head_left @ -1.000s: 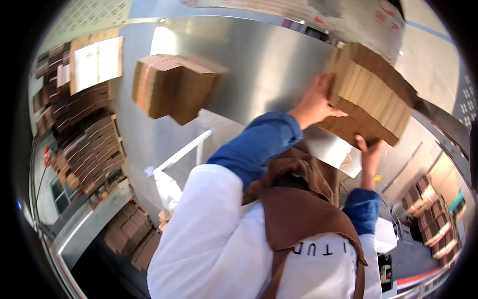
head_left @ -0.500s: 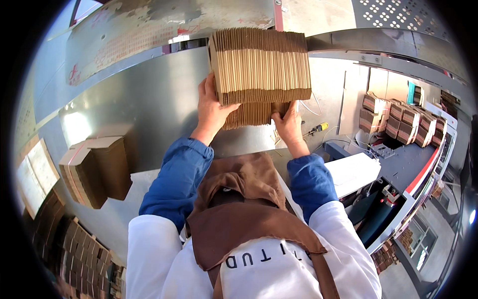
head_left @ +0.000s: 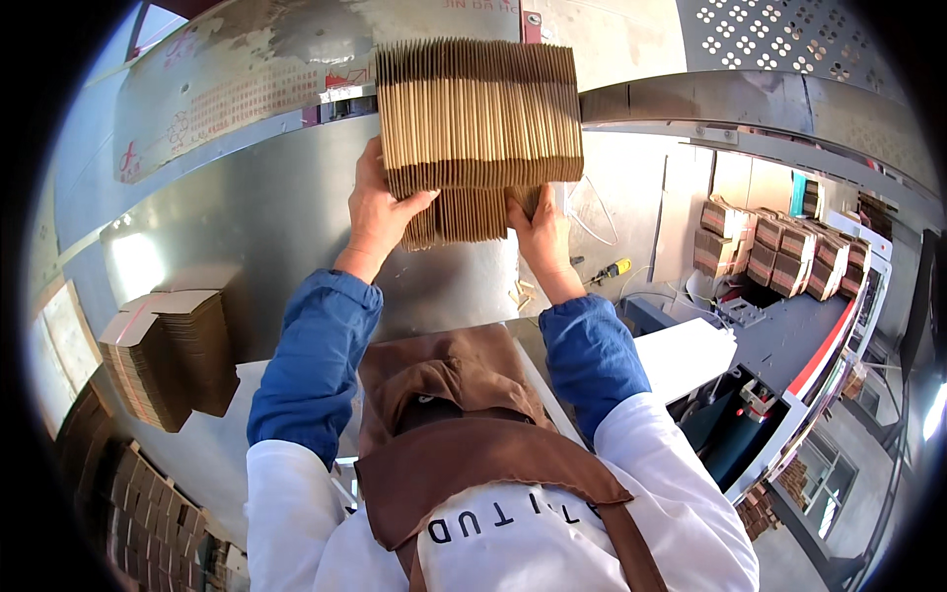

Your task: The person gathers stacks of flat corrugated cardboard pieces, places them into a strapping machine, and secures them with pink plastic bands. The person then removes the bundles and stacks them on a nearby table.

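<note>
A thick stack of folded brown cardboard pieces [head_left: 480, 118] is held up over a metal worktable [head_left: 286, 227], its many edges facing me. My left hand [head_left: 380, 212] grips the stack's lower left corner, thumb lying across the near side. On the lower right, my right hand [head_left: 543, 242] is closed on it, with fingers partly hidden behind the cardboard. A lower section of the stack hangs between my two hands. Blue sleeve covers are on both my forearms.
Another cardboard bundle [head_left: 173, 355] stands on the left of the table. To the right lie a yellow-and-black tool [head_left: 614, 269], a white panel [head_left: 683, 357], and a machine [head_left: 779, 335] with several strapped cardboard bundles [head_left: 764, 247] behind it. A metal rail [head_left: 710, 99] crosses the far side.
In the picture, the stack and both hands have shifted left and slightly up; the surroundings have shifted left too. Both hands keep their hold on the cardboard.
</note>
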Demonstrator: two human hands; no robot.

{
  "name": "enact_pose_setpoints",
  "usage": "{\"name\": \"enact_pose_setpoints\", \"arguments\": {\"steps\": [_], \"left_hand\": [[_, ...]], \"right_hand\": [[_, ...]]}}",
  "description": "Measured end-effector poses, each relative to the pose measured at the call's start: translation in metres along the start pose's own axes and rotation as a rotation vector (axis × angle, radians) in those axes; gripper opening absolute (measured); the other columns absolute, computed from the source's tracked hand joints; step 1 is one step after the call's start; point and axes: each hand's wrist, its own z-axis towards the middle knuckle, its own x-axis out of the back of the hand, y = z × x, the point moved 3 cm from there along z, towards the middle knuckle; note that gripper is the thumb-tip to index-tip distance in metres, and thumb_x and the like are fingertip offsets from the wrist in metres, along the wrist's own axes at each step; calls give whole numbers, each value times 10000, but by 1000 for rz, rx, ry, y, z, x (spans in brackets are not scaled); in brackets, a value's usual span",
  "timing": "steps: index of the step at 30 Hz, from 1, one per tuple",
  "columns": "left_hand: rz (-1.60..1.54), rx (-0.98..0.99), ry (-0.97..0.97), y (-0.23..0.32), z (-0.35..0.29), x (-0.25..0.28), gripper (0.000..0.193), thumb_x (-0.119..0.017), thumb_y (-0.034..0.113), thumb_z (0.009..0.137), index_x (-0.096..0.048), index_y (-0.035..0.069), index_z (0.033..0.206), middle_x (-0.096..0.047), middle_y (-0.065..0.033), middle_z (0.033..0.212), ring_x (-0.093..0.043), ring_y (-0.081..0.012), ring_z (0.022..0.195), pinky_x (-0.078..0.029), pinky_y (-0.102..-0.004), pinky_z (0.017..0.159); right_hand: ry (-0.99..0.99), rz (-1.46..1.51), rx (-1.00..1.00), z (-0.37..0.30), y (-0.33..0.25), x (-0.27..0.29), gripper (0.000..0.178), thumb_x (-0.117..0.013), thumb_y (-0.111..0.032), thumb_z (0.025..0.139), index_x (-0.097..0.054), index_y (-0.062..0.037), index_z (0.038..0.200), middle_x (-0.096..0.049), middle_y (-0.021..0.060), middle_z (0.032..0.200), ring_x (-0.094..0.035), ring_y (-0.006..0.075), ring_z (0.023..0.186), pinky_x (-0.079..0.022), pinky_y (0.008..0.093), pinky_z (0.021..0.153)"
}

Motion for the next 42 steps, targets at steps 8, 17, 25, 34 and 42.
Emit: {"name": "enact_pose_setpoints", "arguments": {"steps": [8,17,25,34,42], "left_hand": [[-55,-7,-13,-6,51,0,855,-833,237,687,-355,79,1378,-510,-159,1295,-588,-297,1126,-497,-400,932],[-85,-8,27,-11,53,-4,875,-846,223,667,-364,75,1383,-466,-171,1293,-581,-320,1117,-496,-404,939],[-84,-44,50,-11,59,-6,856,-846,230,664,-383,43,1360,-558,-159,1231,-596,-290,1107,-493,-386,924],[-6,-115,63,-5,58,-6,812,-825,264,690,-395,46,1344,-506,-179,1283,-591,-359,1084,-514,-424,896],[16,-77,34,-6,57,-5,813,-811,289,691,-384,60,1344,-498,-200,1265,-590,-405,1044,-516,-440,879]], "right_hand": [[36,-87,45,48,-20,-1,520,-625,-250,865,-412,53,1229,-644,274,821,-622,462,747,-497,521,666],[28,-70,43,49,-14,-1,526,-647,-263,859,-416,36,1225,-640,284,825,-618,472,745,-494,524,656],[40,-75,59,56,-17,0,514,-652,-274,865,-431,42,1206,-635,292,791,-616,481,722,-489,530,623],[-12,10,15,54,-15,2,378,-637,-266,879,-474,4,1087,-615,295,791,-605,496,750,-468,508,613],[-2,-23,91,53,-13,1,378,-625,-273,885,-472,17,1073,-602,301,789,-591,503,734,-456,516,602]]}}
